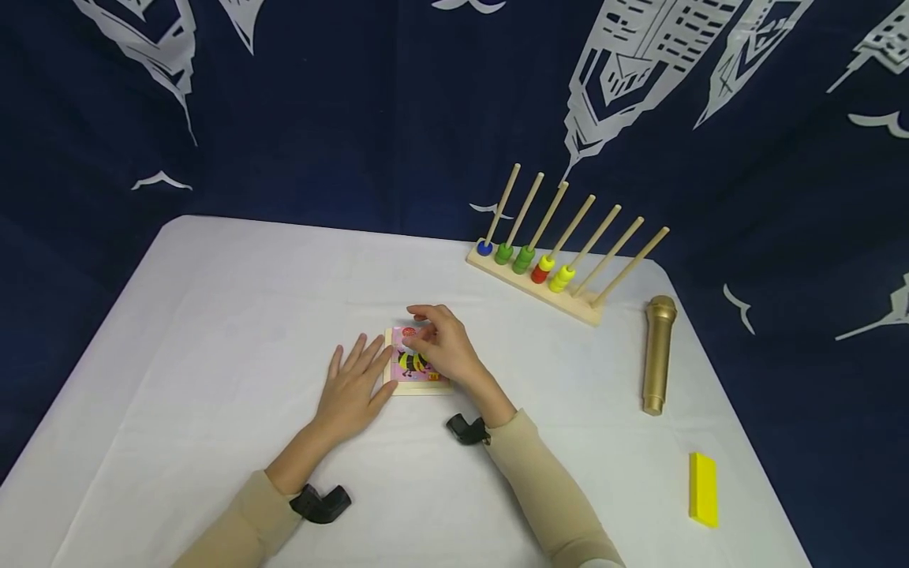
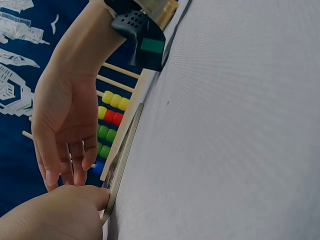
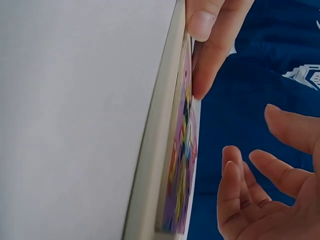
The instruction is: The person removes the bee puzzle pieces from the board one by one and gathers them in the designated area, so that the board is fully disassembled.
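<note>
A small wooden-framed picture puzzle (image 1: pixel 419 387) with a pink picture of a yellow-and-black bee lies flat on the white table. My left hand (image 1: pixel 353 394) rests at its left edge, fingers spread, with thumb and fingertips touching the frame. Over the puzzle's right part hovers my right hand (image 1: pixel 447 347), its fingers loosely bent and hiding some of the picture. In the right wrist view that right hand (image 3: pixel 280 190) stays apart from the puzzle (image 3: pixel 182 165), with nothing seen between its fingers. The left wrist view shows the left hand (image 2: pixel 60 215) against the frame's edge.
At the back right stands a wooden bead rack (image 1: pixel 533 285) with tall pegs and coloured beads. A gold microphone-shaped object (image 1: pixel 659 355) and a yellow block (image 1: pixel 703 489) lie along the right side. A dark blue patterned cloth (image 1: pixel 341 118) hangs behind the table.
</note>
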